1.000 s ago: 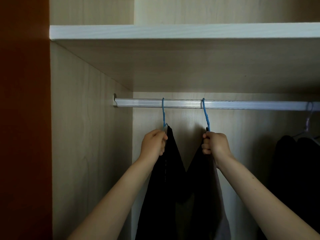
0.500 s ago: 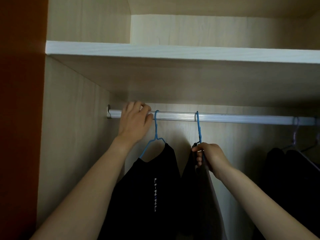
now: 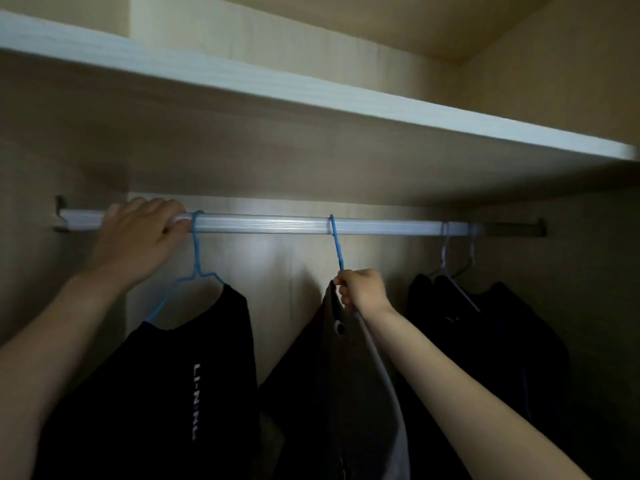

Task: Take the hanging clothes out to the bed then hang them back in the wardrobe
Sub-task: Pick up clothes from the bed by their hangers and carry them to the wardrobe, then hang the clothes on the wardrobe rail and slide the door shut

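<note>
Ribbed metal rail (image 3: 381,226) under left hand (image 3: 138,237) — right hand (image 3: 363,289) pinches blue wire hanger (image 3: 337,247).

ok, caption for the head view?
Left hand grips wardrobe rail; right hand pinches blue hanger carrying dark garment.

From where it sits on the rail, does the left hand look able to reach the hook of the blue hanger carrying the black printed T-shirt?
Probably yes. The left hand lies over the rail right beside that blue hanger, with its hook next to the fingertips and nothing between them. The right hand is busy at the other blue hanger.
</note>
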The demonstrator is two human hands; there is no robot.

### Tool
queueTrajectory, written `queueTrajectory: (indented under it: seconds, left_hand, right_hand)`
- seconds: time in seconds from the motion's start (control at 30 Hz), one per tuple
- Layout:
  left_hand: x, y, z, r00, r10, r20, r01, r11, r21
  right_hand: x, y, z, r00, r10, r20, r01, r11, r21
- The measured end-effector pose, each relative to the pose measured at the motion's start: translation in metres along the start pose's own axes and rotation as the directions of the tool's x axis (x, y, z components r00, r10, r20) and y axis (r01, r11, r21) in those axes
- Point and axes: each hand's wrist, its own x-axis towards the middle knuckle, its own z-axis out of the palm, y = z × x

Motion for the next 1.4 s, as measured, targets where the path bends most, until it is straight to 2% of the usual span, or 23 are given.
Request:
queueTrajectory:
  seconds: [0.17,0.3,0.33,0.37,0.4,0.47,0.5,0.57,0.63,0.8,0.97,1.07,1.17,1.23,1.3,1.37,1.4]
  left_hand:
    - [0.003,-0.008,0.012,1.0,-0.016,0.021,0.018,0.996,-0.082]
    - [0.005,-0.018,0.023,0.999,-0.036,0.037,0.041,0.988,-0.147]
    - [0.005,-0.017,0.022,0.999,-0.04,0.031,0.044,0.987,-0.155]
    - [0.005,-0.015,0.021,0.999,-0.043,0.024,0.047,0.985,-0.164]
    - [0.005,-0.014,0.021,0.999,-0.047,0.019,0.05,0.984,-0.169]
    - [0.005,-0.014,0.021,0.999,-0.042,0.024,0.045,0.985,-0.164]
    - [0.005,-0.014,0.022,0.998,-0.041,0.036,0.046,0.986,-0.159]
    - [0.005,-0.015,0.021,0.998,-0.05,0.048,0.057,0.986,-0.158]
    - [0.005,-0.011,0.016,0.997,-0.068,0.045,0.073,0.987,-0.143]
    - [0.0,0.002,0.002,0.997,-0.075,0.009,0.075,0.994,-0.073]
    - [0.0,0.001,0.002,0.997,-0.072,0.021,0.074,0.994,-0.08]
    - [0.001,0.0,0.004,0.998,-0.06,0.012,0.061,0.994,-0.095]
    - [0.002,-0.008,0.013,0.998,-0.053,0.019,0.055,0.986,-0.157]
    - [0.003,-0.016,0.022,0.999,-0.045,0.031,0.05,0.982,-0.18]
    - [0.004,-0.021,0.028,0.997,-0.065,0.036,0.07,0.98,-0.185]
    - [0.005,-0.023,0.032,0.996,-0.081,0.041,0.087,0.979,-0.186]
    - [0.005,-0.023,0.034,0.996,-0.08,0.037,0.086,0.978,-0.189]
  right_hand:
    - [0.01,0.004,-0.022,0.994,-0.041,-0.103,0.027,0.991,-0.13]
    - [0.008,-0.008,-0.044,0.993,-0.119,0.006,0.115,0.948,-0.297]
    - [0.008,-0.013,-0.055,0.981,-0.195,-0.016,0.173,0.904,-0.392]
    - [0.011,-0.018,-0.07,0.948,-0.313,-0.066,0.231,0.812,-0.535]
    - [0.015,-0.023,-0.087,0.893,-0.437,-0.109,0.244,0.673,-0.698]
    - [0.023,-0.026,-0.119,0.813,-0.561,-0.159,0.103,0.407,-0.908]
    - [0.027,-0.025,-0.131,0.824,-0.533,-0.195,-0.002,0.34,-0.94]
    - [0.033,-0.019,-0.147,0.889,-0.372,-0.268,-0.138,0.34,-0.93]
    - [0.034,-0.01,-0.152,0.934,-0.25,-0.255,-0.135,0.413,-0.901]
    - [0.035,0.006,-0.147,0.939,-0.284,-0.193,-0.013,0.532,-0.846]
    - [0.027,0.008,-0.129,0.932,-0.355,-0.071,0.141,0.537,-0.832]
    - [0.027,0.005,-0.123,0.939,-0.344,-0.025,0.168,0.52,-0.838]
    - [0.031,-0.013,-0.135,0.955,-0.296,-0.033,0.121,0.488,-0.865]
    - [0.038,-0.031,-0.155,0.906,-0.412,-0.101,0.087,0.414,-0.906]
    - [0.049,-0.039,-0.181,0.852,-0.477,-0.214,-0.047,0.338,-0.94]
    - [0.054,-0.038,-0.202,0.878,-0.363,-0.313,-0.188,0.339,-0.922]
    - [0.057,-0.033,-0.208,0.903,-0.287,-0.321,-0.206,0.369,-0.907]
